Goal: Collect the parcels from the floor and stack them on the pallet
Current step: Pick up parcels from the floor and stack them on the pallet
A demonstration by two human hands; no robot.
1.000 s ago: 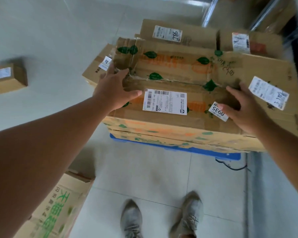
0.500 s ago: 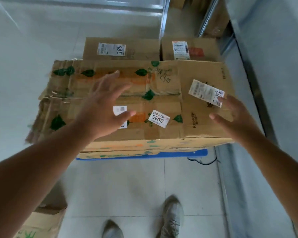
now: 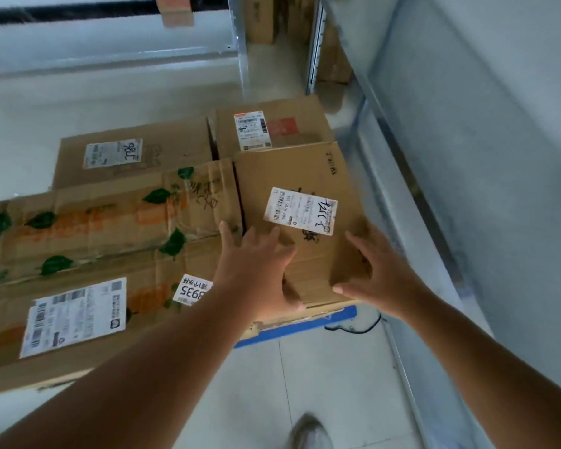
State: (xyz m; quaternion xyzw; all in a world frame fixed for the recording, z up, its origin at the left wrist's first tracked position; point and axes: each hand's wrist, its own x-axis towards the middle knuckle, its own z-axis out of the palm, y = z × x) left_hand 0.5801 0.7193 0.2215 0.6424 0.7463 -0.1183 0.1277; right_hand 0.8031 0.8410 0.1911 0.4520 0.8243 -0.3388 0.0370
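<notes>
- the plain brown parcel [image 3: 308, 222] sits on the right front corner of the stack, over the blue pallet [image 3: 292, 328].
- left hand [image 3: 256, 270] lies spread on its near left edge; right hand [image 3: 376, 277] is spread at its right corner.
- stiff cardboard, probably light; best taken by opposite side faces, since the lid may flex.

1 view only: head-worn wide-angle camera, looking forward and steeply down from standing height. Close over parcels [image 3: 298, 222] stacked on blue pallet [image 3: 292, 328]; both forearms enter from bottom edge, shoe [image 3: 310, 432] at lower centre. Frame tilted, edges bowed.
</notes>
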